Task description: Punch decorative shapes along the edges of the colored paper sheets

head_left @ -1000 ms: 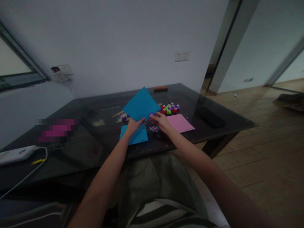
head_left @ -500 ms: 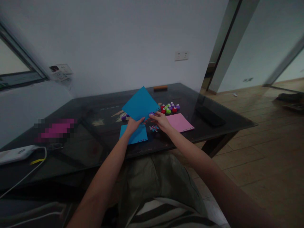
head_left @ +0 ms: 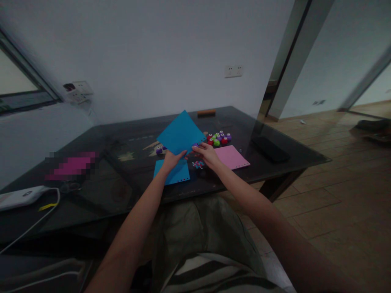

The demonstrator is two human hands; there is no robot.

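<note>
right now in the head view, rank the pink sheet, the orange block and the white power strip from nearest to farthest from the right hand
1. pink sheet, just right of the right hand
2. orange block, at the table's far edge
3. white power strip, far left

Count of items on the dark desk (head_left: 128,191), placed relative to the pink sheet (head_left: 231,156).

Paper sheets: three. Two blue, one raised (head_left: 180,133) to the left of the pink sheet, one flat (head_left: 173,172) further left and nearer the desk's front edge; one pink. Small round punches: a cluster (head_left: 218,139) just behind the pink sheet, roughly nine, red, purple and green, exact number unclear; one more purple punch (head_left: 159,151) well to the left. One heap of paper bits (head_left: 198,165) just left. One orange bar (head_left: 206,112) far behind. One dark flat object (head_left: 270,149) to the right. Hands: two.
</note>
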